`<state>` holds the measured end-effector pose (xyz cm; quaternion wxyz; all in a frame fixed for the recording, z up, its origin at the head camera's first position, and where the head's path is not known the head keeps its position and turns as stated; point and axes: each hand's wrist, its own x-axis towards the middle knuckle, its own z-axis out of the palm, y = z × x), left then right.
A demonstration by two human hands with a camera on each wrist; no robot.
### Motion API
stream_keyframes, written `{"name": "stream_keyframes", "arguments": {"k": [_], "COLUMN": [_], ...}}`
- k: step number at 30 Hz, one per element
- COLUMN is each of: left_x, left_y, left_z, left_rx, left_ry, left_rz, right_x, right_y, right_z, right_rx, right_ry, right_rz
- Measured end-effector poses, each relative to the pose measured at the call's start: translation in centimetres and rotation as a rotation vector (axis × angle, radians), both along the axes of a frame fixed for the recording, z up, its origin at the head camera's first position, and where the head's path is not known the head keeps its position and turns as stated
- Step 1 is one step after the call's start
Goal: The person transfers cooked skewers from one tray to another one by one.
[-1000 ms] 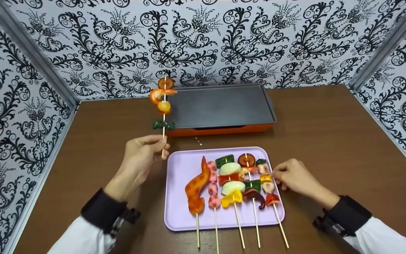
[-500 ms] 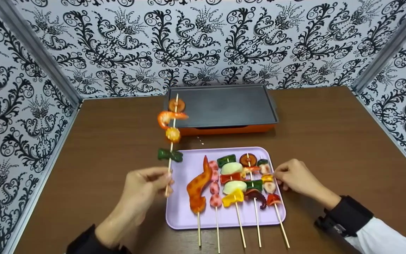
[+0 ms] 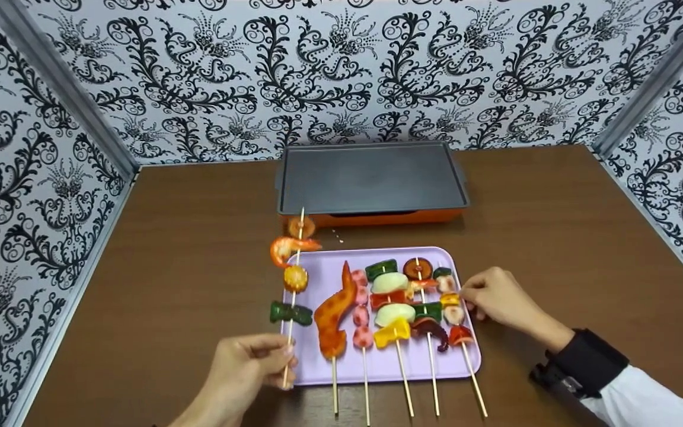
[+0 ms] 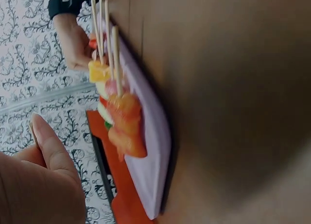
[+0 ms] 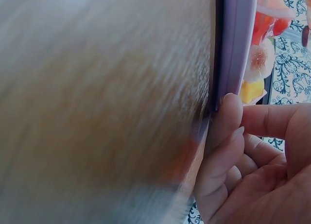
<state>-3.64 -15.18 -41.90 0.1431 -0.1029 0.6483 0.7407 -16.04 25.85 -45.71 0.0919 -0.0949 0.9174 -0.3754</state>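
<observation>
My left hand (image 3: 241,370) pinches the bare lower stick of a skewer (image 3: 295,279) threaded with a brown round slice, a shrimp, a corn piece and a green pepper piece. That skewer stands over the left edge of the lilac tray (image 3: 303,261); whether it touches the tray, I cannot tell. In the left wrist view, thumb and fingers (image 4: 51,141) meet on the stick. On the tray lie several other skewers, the nearest bearing an orange-red wing-like piece (image 3: 332,317). My right hand (image 3: 504,299) pinches the tray's right rim (image 5: 238,49) between thumb and finger.
Behind the tray stands an orange grill with a flat dark plate (image 3: 371,178). Small white specks (image 3: 338,236) lie on the brown table (image 3: 199,237) between them. Patterned walls (image 3: 341,77) enclose the back and sides. Skewer sticks (image 3: 407,391) jut over the tray's front edge.
My left hand has come down toward me, carrying the skewer from beside the grill to the tray's left side. The right hand has stayed at the tray's rim.
</observation>
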Motion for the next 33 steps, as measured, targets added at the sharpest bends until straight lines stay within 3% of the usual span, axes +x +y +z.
{"name": "stream_keyframes", "arguments": {"k": [12, 20, 33], "left_x": [1.9, 2.5, 2.7], "left_y": [-0.4, -0.3, 0.1], "left_z": [-2.3, -3.5, -4.6], "left_rx": [0.053, 0.081, 0.059], "left_ry": [-0.052, -0.136, -0.149], "left_rz": [-0.119, -0.087, -0.091], "right_x": [-0.1, 0.0, 0.0], "right_y": [-0.1, -0.2, -0.1], "right_z": [-0.1, -0.1, -0.1], "right_rx": [0.014, 0.016, 0.013], "right_ry": [-0.004, -0.004, -0.011], "right_rz": [-0.011, -0.017, -0.009]}}
